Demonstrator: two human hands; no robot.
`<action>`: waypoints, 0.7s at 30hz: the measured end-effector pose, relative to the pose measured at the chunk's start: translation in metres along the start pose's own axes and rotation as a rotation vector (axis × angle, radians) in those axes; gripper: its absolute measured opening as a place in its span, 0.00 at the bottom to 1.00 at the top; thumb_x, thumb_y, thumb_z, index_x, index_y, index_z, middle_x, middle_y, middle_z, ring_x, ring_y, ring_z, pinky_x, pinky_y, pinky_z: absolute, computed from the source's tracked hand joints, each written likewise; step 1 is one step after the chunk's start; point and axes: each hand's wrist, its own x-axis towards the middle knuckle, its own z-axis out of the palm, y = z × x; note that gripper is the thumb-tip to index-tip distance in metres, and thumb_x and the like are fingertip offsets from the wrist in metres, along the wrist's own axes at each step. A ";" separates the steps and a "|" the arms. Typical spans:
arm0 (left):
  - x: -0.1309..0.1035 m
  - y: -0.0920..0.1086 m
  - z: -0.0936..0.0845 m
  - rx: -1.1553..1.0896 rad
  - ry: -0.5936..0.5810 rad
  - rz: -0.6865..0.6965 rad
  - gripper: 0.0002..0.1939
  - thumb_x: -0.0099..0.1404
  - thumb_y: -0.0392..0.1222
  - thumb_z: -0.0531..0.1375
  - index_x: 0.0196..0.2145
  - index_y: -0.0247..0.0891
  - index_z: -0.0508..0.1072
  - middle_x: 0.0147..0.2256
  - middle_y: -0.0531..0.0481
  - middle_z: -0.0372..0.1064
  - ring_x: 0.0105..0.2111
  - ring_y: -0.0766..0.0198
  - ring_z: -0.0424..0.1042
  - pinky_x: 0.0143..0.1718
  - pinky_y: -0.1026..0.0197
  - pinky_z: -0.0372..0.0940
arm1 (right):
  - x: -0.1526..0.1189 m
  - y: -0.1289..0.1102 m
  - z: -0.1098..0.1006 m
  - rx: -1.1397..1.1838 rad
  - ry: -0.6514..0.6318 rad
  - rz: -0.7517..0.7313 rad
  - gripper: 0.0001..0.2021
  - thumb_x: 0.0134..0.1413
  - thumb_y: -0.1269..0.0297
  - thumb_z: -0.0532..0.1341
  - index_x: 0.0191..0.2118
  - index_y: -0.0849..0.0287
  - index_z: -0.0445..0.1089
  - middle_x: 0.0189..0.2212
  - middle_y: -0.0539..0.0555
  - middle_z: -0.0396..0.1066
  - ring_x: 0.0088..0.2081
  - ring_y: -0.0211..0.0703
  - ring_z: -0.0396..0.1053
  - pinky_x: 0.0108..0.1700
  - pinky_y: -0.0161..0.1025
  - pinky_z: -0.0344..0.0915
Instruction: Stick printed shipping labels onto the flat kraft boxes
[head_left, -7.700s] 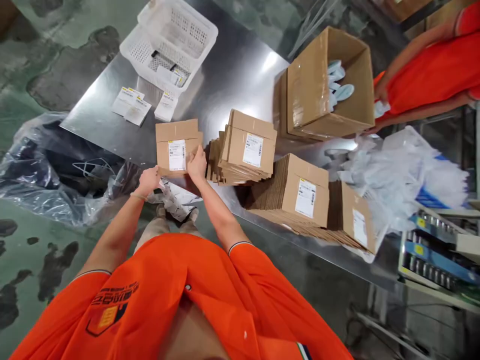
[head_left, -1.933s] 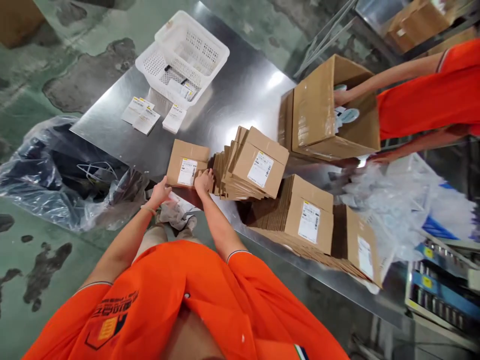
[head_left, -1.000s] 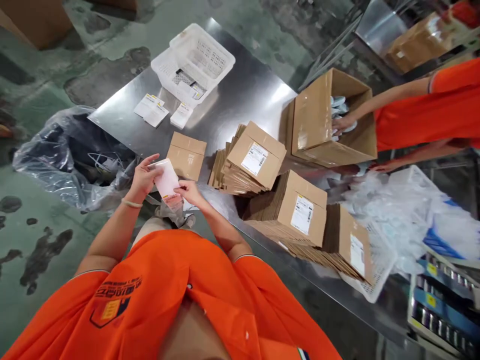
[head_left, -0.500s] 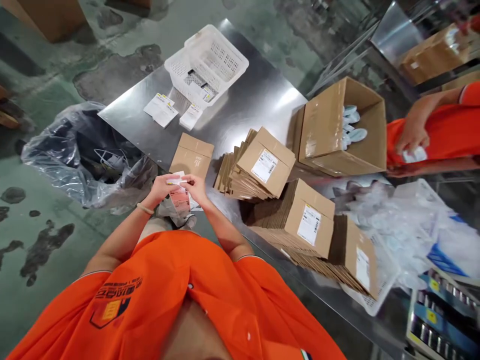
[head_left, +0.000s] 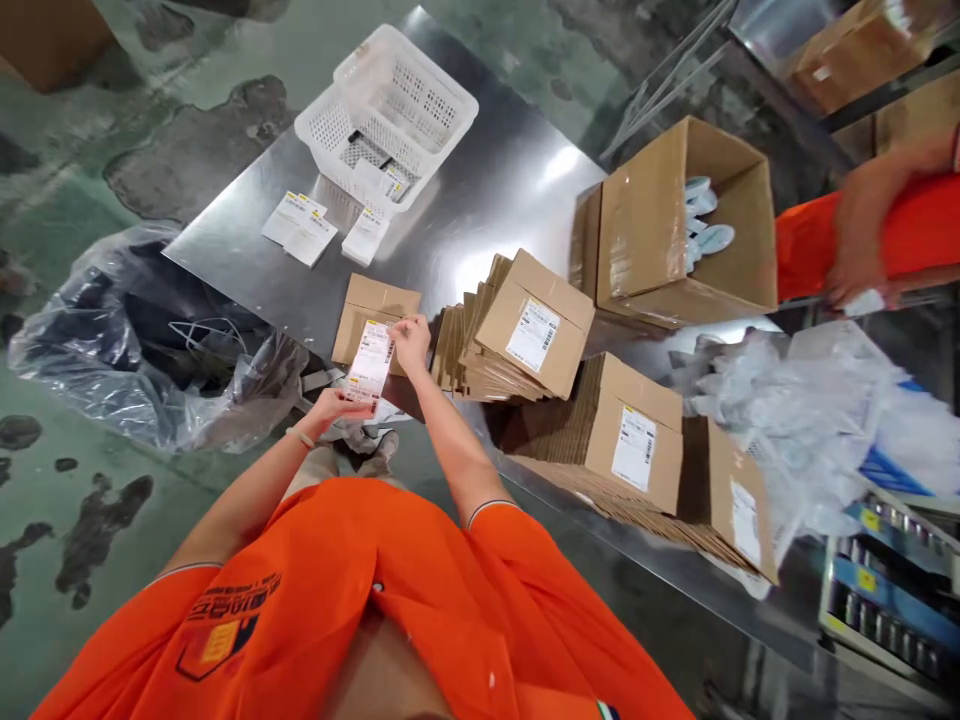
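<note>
A white printed shipping label (head_left: 372, 356) is stretched between my two hands. Its lower end is pinched by my left hand (head_left: 334, 408), where a second printed label seems to follow on. With closed fingers my right hand (head_left: 410, 342) grips the label's upper right edge. Beneath the label lies a folded cardboard box (head_left: 358, 298) at the table's near edge, partly covered by it. To the right of my right hand leans a fanned stack of flattened boxes (head_left: 534, 322), the top one carrying a label.
A white plastic basket (head_left: 442, 140) and label stacks (head_left: 365, 236) stand on the metal table (head_left: 480, 215). More labelled boxes (head_left: 637, 440) and an open carton (head_left: 645, 230) are at right. A lined bin (head_left: 97, 370) is at left; a co-worker's hand (head_left: 859, 250) is at far right.
The label strip has been spread flat above the folded box. My right hand has moved up and right, my left hand lower. The view has shifted slightly.
</note>
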 end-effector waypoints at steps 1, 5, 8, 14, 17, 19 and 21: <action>0.005 -0.008 0.002 -0.023 0.017 -0.014 0.30 0.30 0.50 0.84 0.31 0.33 0.84 0.36 0.35 0.84 0.42 0.40 0.83 0.48 0.46 0.76 | 0.018 0.002 0.005 -0.024 -0.006 0.029 0.04 0.54 0.71 0.66 0.30 0.58 0.77 0.45 0.56 0.72 0.50 0.48 0.72 0.57 0.44 0.68; 0.022 -0.030 0.005 0.011 0.058 -0.067 0.28 0.35 0.51 0.83 0.31 0.33 0.83 0.37 0.34 0.84 0.42 0.41 0.82 0.48 0.46 0.76 | 0.057 0.013 0.026 -0.131 -0.045 0.109 0.03 0.55 0.71 0.66 0.31 0.60 0.77 0.47 0.58 0.71 0.51 0.50 0.70 0.59 0.45 0.66; 0.021 -0.043 -0.010 0.098 0.080 -0.115 0.24 0.36 0.48 0.82 0.27 0.33 0.81 0.30 0.38 0.81 0.38 0.43 0.81 0.44 0.47 0.75 | 0.057 0.018 0.036 -0.207 -0.029 0.144 0.09 0.57 0.70 0.66 0.43 0.62 0.80 0.55 0.62 0.70 0.57 0.54 0.68 0.62 0.49 0.65; -0.019 -0.047 -0.064 0.240 0.125 -0.072 0.19 0.46 0.55 0.78 0.28 0.38 0.82 0.30 0.42 0.81 0.46 0.40 0.79 0.47 0.51 0.72 | 0.017 0.005 0.061 -0.317 0.021 -0.025 0.33 0.65 0.67 0.63 0.74 0.66 0.59 0.74 0.74 0.54 0.75 0.61 0.54 0.73 0.57 0.55; -0.023 -0.027 -0.074 0.273 0.101 0.032 0.20 0.49 0.58 0.76 0.30 0.39 0.84 0.35 0.41 0.83 0.48 0.41 0.79 0.48 0.53 0.73 | -0.007 0.007 0.074 -0.330 -0.176 -0.195 0.31 0.69 0.65 0.59 0.74 0.67 0.60 0.76 0.71 0.54 0.78 0.57 0.50 0.78 0.56 0.48; -0.014 -0.007 -0.071 0.309 0.080 0.104 0.20 0.50 0.55 0.76 0.34 0.36 0.85 0.34 0.42 0.83 0.42 0.45 0.79 0.45 0.54 0.73 | -0.013 0.015 0.071 -0.341 -0.165 -0.124 0.30 0.70 0.68 0.56 0.74 0.69 0.60 0.77 0.71 0.53 0.78 0.58 0.50 0.78 0.57 0.46; 0.001 0.015 -0.063 0.374 0.100 0.168 0.25 0.53 0.51 0.74 0.46 0.34 0.86 0.34 0.44 0.83 0.36 0.50 0.79 0.41 0.55 0.73 | -0.013 0.026 0.057 -0.359 -0.039 0.054 0.30 0.70 0.72 0.52 0.74 0.72 0.60 0.77 0.73 0.51 0.78 0.60 0.50 0.78 0.59 0.47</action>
